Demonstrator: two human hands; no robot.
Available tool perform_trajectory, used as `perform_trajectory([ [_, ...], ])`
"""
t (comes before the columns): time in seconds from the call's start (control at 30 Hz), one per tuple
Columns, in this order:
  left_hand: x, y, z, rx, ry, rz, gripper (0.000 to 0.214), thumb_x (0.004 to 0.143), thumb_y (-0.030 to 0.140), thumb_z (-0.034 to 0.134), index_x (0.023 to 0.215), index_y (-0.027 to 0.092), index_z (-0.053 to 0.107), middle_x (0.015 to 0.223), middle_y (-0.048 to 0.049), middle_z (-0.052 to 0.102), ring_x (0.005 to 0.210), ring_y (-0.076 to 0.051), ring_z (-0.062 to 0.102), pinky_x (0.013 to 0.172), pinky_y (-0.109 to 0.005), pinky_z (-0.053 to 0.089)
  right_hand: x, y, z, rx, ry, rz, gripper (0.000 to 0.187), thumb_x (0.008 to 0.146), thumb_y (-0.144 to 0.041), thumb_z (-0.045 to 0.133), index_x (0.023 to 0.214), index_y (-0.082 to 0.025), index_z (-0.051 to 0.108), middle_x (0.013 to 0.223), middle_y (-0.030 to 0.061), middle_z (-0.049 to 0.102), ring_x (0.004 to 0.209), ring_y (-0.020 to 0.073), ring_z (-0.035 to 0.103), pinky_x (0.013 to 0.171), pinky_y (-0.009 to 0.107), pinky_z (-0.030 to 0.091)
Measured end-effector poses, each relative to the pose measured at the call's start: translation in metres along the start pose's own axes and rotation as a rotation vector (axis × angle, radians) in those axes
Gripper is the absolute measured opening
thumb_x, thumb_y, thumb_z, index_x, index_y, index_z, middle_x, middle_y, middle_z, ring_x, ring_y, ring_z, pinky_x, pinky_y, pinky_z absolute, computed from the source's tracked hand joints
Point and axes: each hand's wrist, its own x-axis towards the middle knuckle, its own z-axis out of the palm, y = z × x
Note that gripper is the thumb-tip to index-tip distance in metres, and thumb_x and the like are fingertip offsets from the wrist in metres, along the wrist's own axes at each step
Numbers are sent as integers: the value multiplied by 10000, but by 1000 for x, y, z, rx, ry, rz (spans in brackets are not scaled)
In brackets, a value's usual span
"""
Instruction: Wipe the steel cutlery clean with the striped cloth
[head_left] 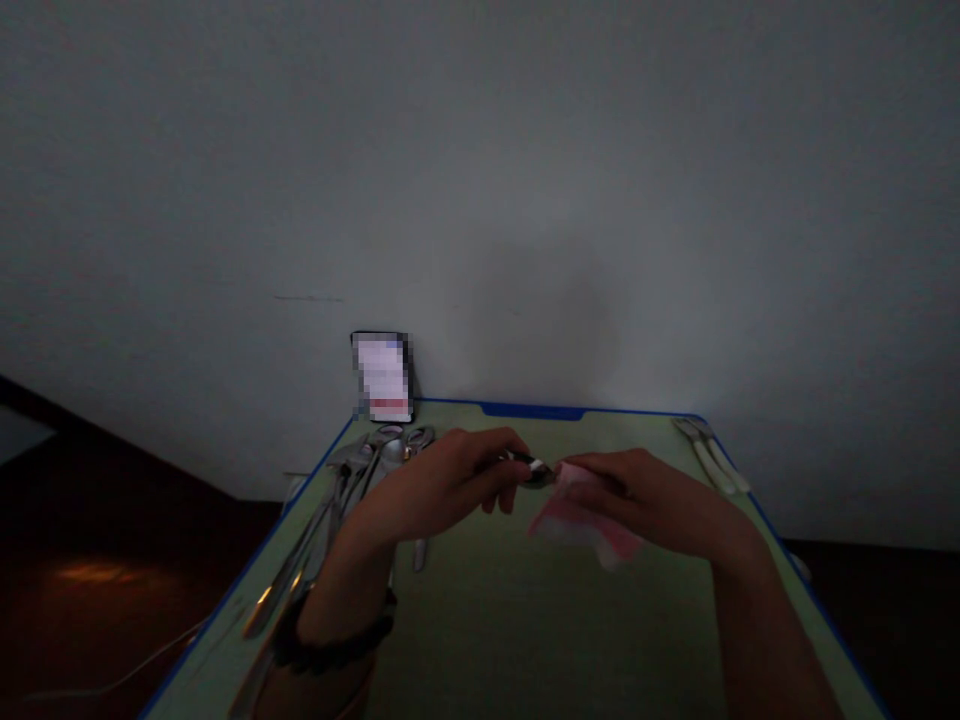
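Above the middle of the table, my left hand (472, 475) is closed around a shiny metal spoon (537, 470); its bowl points right, and its handle is hidden by the hand. My right hand (637, 490) pinches a pink and white cloth (589, 515) right at the spoon's tip. The cloth's loose end hangs below the fingers. Under and left of my left forearm lies a pile of metal cutlery (390, 455), partly covered by the arm. Two forks with pale handles (712, 460) lie together at the far right corner.
A phone (385, 375) with a lit, blurred screen leans on the wall at the table's back left. The pale green table (555, 630) has a blue edge and stands against a grey wall (525, 200). A white cable (142, 665) runs at the lower left.
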Motion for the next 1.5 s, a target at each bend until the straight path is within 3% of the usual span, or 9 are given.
perform_trajectory([
  [0.17, 2, -1, 1, 16, -9, -2, 230, 922, 310, 374, 899, 168, 553, 652, 16, 609, 594, -95, 567, 553, -192, 387, 0, 5, -1, -9, -30, 7, 283, 865, -394, 436, 1010, -226, 612, 869, 24, 661, 739, 149, 558, 688, 259, 398],
  [0.37, 4, -1, 3, 17, 12, 1, 229, 923, 319, 378, 898, 172, 553, 653, 18, 611, 574, -85, 544, 537, -182, 373, 4, 4, 3, -78, -1, -9, 323, 878, -431, 394, 820, -179, 586, 730, 14, 606, 646, 117, 514, 597, 236, 351],
  [0.77, 3, 0, 5, 28, -31, 69, 196, 906, 224, 396, 882, 168, 582, 636, 26, 611, 568, -72, 548, 535, -161, 374, 14, -8, 15, 10, -4, -214, 288, 892, -387, 397, 807, -177, 576, 658, -18, 559, 575, 85, 452, 551, 222, 300],
  [0.97, 3, -2, 4, 101, 0, 89, 190, 911, 230, 402, 916, 177, 584, 625, 30, 605, 564, -72, 544, 549, -163, 371, 16, 1, 16, -74, 34, -186, 325, 894, -408, 378, 760, -171, 554, 674, -6, 551, 618, 98, 477, 588, 235, 317],
  [1.1, -1, -3, 0, 145, -7, 82, 185, 903, 252, 425, 882, 183, 596, 596, 38, 586, 545, -69, 526, 520, -155, 355, 16, 10, 10, -1, -48, -162, 284, 871, -407, 427, 869, -177, 594, 729, 4, 588, 667, 114, 512, 608, 233, 347],
  [1.27, -12, -5, -11, 70, -18, 8, 244, 914, 322, 392, 889, 175, 586, 623, 33, 601, 471, -57, 492, 447, -137, 347, 8, 19, 0, 82, -42, -93, 318, 854, -440, 436, 973, -199, 608, 836, 26, 625, 720, 139, 538, 630, 246, 376],
  [1.5, -10, -8, -9, 37, -38, -7, 245, 910, 328, 397, 882, 178, 589, 651, 32, 615, 459, -48, 493, 437, -128, 349, -2, 22, -5, 54, -44, 16, 345, 851, -474, 418, 907, -185, 597, 755, 16, 597, 641, 128, 511, 555, 238, 357],
])
